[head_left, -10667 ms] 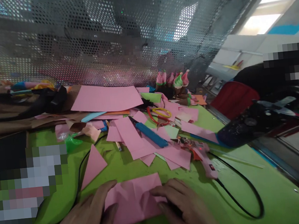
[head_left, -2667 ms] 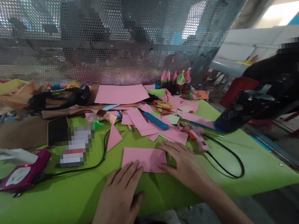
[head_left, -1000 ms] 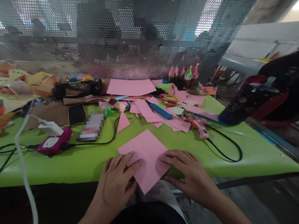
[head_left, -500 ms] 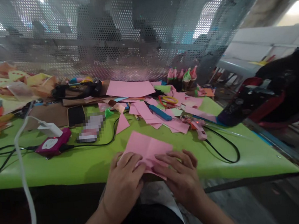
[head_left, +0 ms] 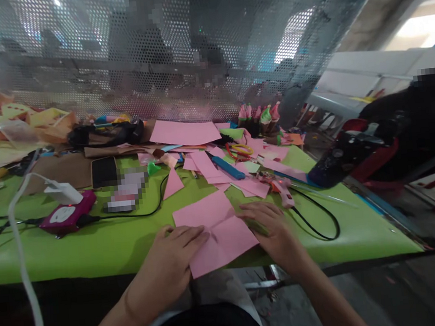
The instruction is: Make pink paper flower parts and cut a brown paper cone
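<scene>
A square sheet of pink paper with crossing crease lines lies at the near edge of the table, one corner jutting past it. My left hand grips the sheet from the left, its fingers across the top near the centre and its thumb hidden. By the right corner is my right hand, fingers stretched out and slightly apart at the paper's edge. Whether its thumb touches the underside cannot be seen. Beyond the sheet lie a pink paper triangle and several pink offcuts.
A blue-handled cutter and yellow-handled scissors rest among the scraps. A glue gun with a looping black cable lies to the right. On the left are a phone, a purple power strip and a white cable.
The pink sheet has turned and lies flatter, with more of it exposed. My right hand has moved off its top to the right edge; my left hand stays on the left side.
</scene>
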Action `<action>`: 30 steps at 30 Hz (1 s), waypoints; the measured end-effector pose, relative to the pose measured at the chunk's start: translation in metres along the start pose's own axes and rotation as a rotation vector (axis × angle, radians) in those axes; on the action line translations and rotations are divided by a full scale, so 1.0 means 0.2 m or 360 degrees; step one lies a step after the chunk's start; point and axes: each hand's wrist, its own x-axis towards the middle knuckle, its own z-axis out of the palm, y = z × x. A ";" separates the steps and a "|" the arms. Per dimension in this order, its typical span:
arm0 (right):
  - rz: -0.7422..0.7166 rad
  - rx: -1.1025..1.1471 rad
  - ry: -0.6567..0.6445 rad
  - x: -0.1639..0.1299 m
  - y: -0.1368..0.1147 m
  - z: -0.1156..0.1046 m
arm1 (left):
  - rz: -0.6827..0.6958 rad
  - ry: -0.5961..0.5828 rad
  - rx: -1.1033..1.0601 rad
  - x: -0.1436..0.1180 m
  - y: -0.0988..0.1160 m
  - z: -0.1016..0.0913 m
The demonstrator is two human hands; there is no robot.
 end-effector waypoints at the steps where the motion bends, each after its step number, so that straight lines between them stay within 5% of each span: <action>1: 0.0000 -0.0080 0.0000 -0.01 -0.01 -0.01 | -0.0008 0.0022 0.0038 0.00 0.02 0.01; 12: -0.0088 -0.0141 -0.0100 -0.09 -0.04 0.00 | -0.0079 0.0113 0.0030 0.01 0.09 0.05; 21: 0.0076 0.0029 -0.0231 -0.05 -0.04 -0.02 | -0.0299 0.0310 -0.0146 -0.03 -0.10 -0.02; 30: 0.0251 -0.0081 -0.0180 0.04 -0.03 0.04 | -0.0633 0.0413 -0.0178 0.10 -0.16 0.02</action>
